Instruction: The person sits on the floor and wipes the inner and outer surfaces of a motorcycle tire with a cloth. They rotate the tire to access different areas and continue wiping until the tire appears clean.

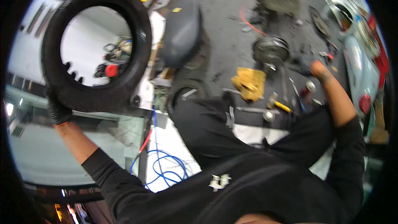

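Note:
My left hand (59, 110), in a black glove, grips the lower left side of a black tyre (141, 37) held up at the left. Its fingers wrap through the tyre's opening and show against the pale surface behind. My right hand (304, 65), also in a dark glove, is low over the dark mat, just right of a round black metal wheel hub or drum (270, 49). Its fingers blur into the mat, so I cannot tell whether they hold anything. A crumpled yellow cloth or glove (250, 84) lies left of and nearer than the hub.
A dark scooter-like seat (181, 31) stands right of the tyre. Hand tools, including a yellow-handled one (282, 107), lie before my legs. A pale blue-grey body panel (357, 64) is at the right. A blue hose (166, 166) coils on the white floor.

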Motion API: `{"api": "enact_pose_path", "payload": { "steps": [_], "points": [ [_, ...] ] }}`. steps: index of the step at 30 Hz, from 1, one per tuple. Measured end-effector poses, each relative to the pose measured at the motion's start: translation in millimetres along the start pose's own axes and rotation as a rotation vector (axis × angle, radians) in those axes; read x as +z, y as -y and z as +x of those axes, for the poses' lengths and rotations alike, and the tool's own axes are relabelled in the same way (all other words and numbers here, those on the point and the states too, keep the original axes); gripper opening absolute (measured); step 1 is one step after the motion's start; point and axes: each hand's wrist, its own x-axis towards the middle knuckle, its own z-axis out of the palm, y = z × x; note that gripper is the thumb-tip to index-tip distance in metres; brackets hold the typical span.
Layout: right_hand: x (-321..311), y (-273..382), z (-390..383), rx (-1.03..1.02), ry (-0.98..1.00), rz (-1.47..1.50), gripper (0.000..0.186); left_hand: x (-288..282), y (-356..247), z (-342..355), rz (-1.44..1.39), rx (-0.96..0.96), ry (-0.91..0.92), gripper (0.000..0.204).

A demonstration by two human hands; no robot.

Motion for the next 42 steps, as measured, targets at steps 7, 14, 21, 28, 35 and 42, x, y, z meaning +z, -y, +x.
{"api": "enact_pose_path", "payload": {
  "steps": [7,14,21,28,35,42],
  "points": [
    [9,7,20,-0.014,0.052,-0.057,0.051,234,121,13,0.219,0.063,-0.07,0.068],
    [22,11,10,0.046,0.026,-0.028,0.048,348,316,-47,-0.036,-0.126,-0.128,0.085],
    [38,-6,6,0.188,0.14,-0.157,0.045,378,429,-38,0.889,-0.496,0.072,0.106],
    [99,147,99,0.08,-0.155,0.3,0.079,297,391,69,1.042,-0.225,0.878,0.07],
    [152,219,186,0.334,-0.522,0.34,0.116,39,591,1,1.011,-0.467,0.062,0.071],
    [138,184,195,0.172,-0.349,0.243,0.111,-97,776,-101,1.587,-0.548,0.366,0.089]
  ]
}}
